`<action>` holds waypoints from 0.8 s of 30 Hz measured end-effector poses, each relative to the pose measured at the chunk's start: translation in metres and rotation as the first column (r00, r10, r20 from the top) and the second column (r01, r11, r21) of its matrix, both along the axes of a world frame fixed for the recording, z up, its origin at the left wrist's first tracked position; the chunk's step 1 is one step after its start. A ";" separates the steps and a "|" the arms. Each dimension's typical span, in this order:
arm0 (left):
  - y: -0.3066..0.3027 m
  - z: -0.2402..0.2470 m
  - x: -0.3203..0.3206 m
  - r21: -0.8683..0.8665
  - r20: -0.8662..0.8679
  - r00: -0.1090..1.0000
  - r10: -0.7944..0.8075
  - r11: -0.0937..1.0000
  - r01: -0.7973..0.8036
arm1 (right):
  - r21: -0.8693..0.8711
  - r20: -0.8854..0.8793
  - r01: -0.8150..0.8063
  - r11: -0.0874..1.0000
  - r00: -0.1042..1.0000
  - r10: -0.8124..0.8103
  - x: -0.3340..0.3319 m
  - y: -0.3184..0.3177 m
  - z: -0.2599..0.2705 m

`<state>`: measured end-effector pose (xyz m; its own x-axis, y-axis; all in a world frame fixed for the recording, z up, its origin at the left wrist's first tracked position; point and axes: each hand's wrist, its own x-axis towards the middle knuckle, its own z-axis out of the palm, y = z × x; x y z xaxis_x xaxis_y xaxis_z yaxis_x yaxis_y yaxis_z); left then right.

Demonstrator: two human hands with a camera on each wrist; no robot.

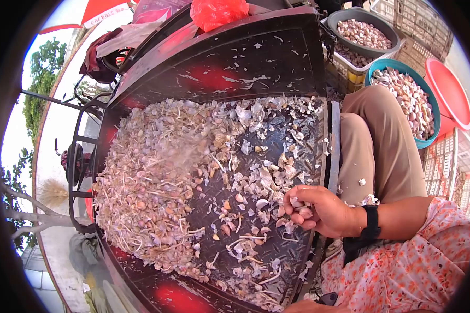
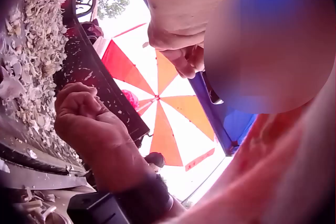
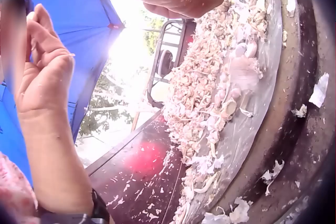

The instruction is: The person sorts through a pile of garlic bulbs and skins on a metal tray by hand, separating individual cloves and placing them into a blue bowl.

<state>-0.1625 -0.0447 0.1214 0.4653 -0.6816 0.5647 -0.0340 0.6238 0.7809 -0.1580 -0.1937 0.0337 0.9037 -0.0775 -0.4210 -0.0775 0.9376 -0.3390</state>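
Observation:
In the head view my right hand (image 1: 326,208) grips several pinkish garlic cloves (image 1: 304,211) in its curled fingers, close over the near edge of a dark cart bed (image 1: 203,250). A big heap of loose garlic cloves (image 1: 146,188) mixed with stems and skins fills the far part of that bed. Raised close to the head, my left hand (image 3: 47,71) has loosely bent fingers, and no object shows in it. Only a sliver of it appears at the bottom edge of the head view. A blurred patch in the right wrist view covers part of its fingertips.
Peeled-off garlic skins (image 1: 266,180) litter the near bed. At the upper right stand a grey basin (image 1: 391,49) and a teal basin (image 1: 434,99), both full of cloves, near a red basin (image 1: 449,88) and plastic crates (image 1: 420,26). My knees (image 1: 371,104) border the bed's edge.

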 end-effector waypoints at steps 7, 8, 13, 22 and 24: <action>0.008 0.011 0.004 0.037 0.041 0.991 -0.129 0.991 0.127 | 0.022 0.012 0.016 1.000 1.000 -0.017 0.000 -0.004 -0.003; 0.010 0.013 0.004 0.042 0.046 0.989 -0.139 0.990 0.137 | 0.019 0.015 0.014 1.000 1.000 -0.014 0.000 -0.005 -0.004; 0.024 0.010 0.004 0.031 0.056 0.992 -0.111 0.993 0.110 | 0.022 -0.005 -0.004 1.000 1.000 0.004 0.000 -0.003 -0.002; -0.027 -0.046 0.005 0.251 -0.043 0.618 0.785 0.607 -0.754 | -0.018 0.031 0.025 1.000 0.999 -0.025 0.018 0.004 0.012; -0.039 -0.059 0.013 0.393 -0.033 0.603 0.797 0.565 -0.725 | -0.037 0.016 0.067 0.997 0.998 -0.066 0.030 0.010 0.010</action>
<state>-0.1498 -0.0838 0.0625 0.9626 -0.1345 0.2353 -0.2135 0.1586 0.9640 -0.1282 -0.1837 0.0439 0.9023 -0.1531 -0.4030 -0.0101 0.9270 -0.3749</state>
